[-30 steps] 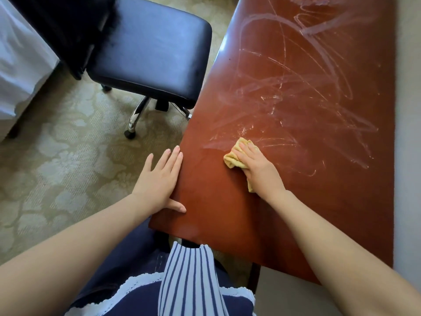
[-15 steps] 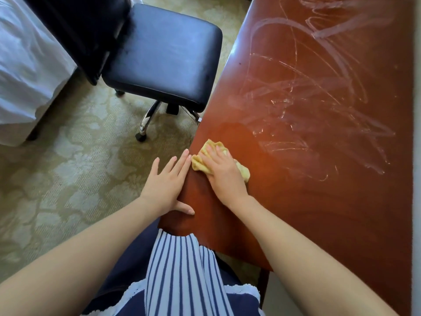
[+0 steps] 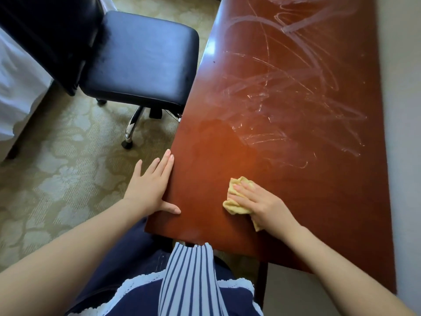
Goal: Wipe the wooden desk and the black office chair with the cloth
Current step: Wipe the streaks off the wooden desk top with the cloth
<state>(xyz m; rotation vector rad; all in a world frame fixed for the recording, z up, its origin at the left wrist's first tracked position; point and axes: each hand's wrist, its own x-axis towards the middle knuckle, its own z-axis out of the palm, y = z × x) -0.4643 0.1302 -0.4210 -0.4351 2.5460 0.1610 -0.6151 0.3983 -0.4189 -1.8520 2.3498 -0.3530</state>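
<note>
The reddish wooden desk (image 3: pixel 307 201) runs away from me on the right, its far part covered in whitish smear streaks. My right hand (image 3: pixel 259 201) lies on a crumpled yellow cloth (image 3: pixel 237 207) and presses it to the near part of the desktop, fingers fairly straight. My left hand (image 3: pixel 151 185) rests flat against the desk's left edge, fingers straight, thumb lying on the top. The black office chair (image 3: pixel 141 60) stands at the upper left, its seat close to the desk's left edge.
Patterned beige carpet (image 3: pixel 57 179) covers the floor on the left. A white bed cover (image 3: pixel 16 92) shows at the far left behind the chair's backrest. A pale wall (image 3: pixel 403 110) borders the desk's right side. My striped top and navy skirt fill the bottom.
My right hand slid the cloth from beside my left hand toward the right and nearer to me. My left hand stayed on the desk's left edge.
</note>
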